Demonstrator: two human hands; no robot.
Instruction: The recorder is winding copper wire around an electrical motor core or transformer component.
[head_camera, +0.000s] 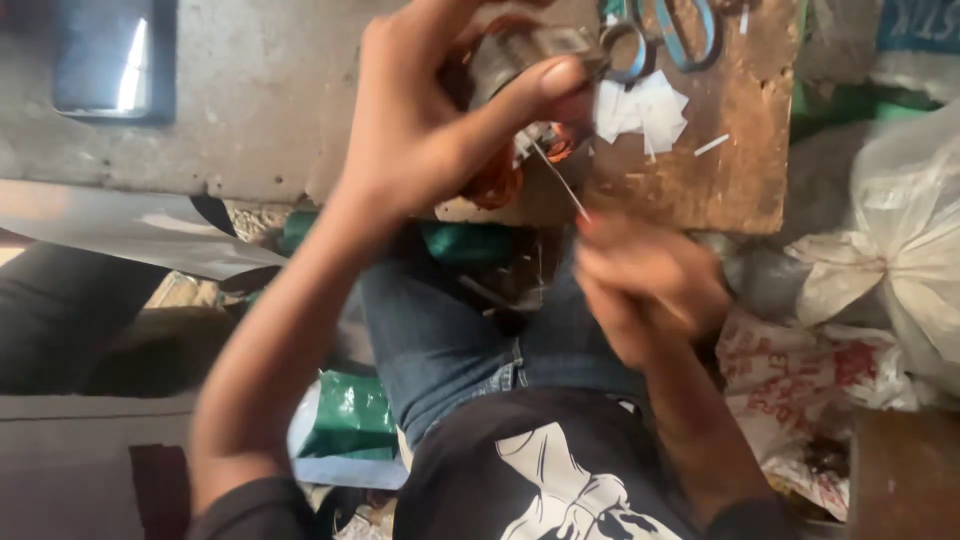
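Our left hand (420, 120) has its grip closed around a small metal motor part wound with copper wire (510, 110), thumb pressed across its top, holding it over the near edge of the wooden board (720, 130). Our right hand (640, 290) is pinched shut on the near end of a thin pale strip (562, 180) that runs up into the copper winding; the hand is blurred, so we cannot tell more of the fingers.

Around us, from largest down: a grey concrete slab (260, 90) to the left serves as the surface, with a dark rectangular block (110, 55) resting on it. White plastic bags (900, 230) bulge at the right, beside printed sacking (790, 380). Green wrappers (355, 410) lie by our left knee. On the board, blue-handled scissors (665, 35) sit just beyond the motor part, touching a little heap of white paper scraps (645, 110).

Our left forearm reaches up steeply from the lower left, wrist bent inward; our right forearm comes up from the lower right, hand held low over our jeans. We sit close against the surface, in dim, cluttered surroundings.
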